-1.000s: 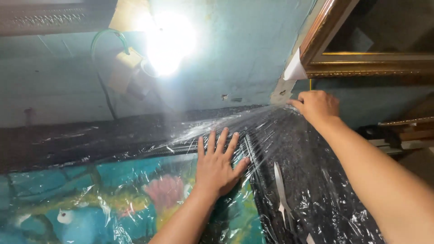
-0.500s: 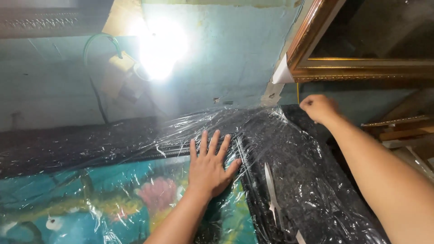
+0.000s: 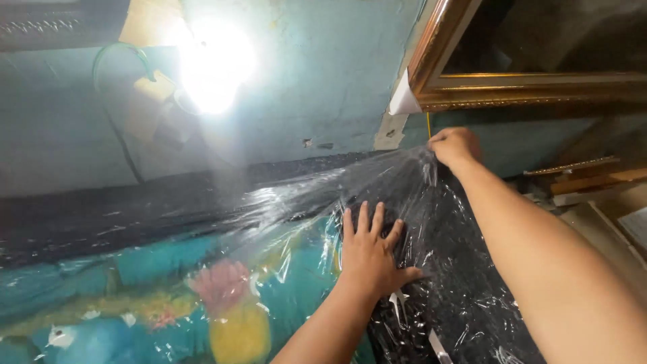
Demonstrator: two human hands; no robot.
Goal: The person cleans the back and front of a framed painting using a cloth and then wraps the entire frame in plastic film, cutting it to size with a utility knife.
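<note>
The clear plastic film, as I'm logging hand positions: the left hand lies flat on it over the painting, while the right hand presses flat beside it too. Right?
Not quite. In the head view the left hand does lie flat on the clear plastic film over the painting, but the right hand is closed, pinching the film's far edge up near the gold frame.

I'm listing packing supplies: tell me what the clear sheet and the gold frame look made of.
The clear sheet: thin plastic film, glossy; it wrinkles, glints and shows the painting beneath. The gold frame: probably wood or moulded resin with a metallic gilt finish and beaded edge; uncertain.
</note>
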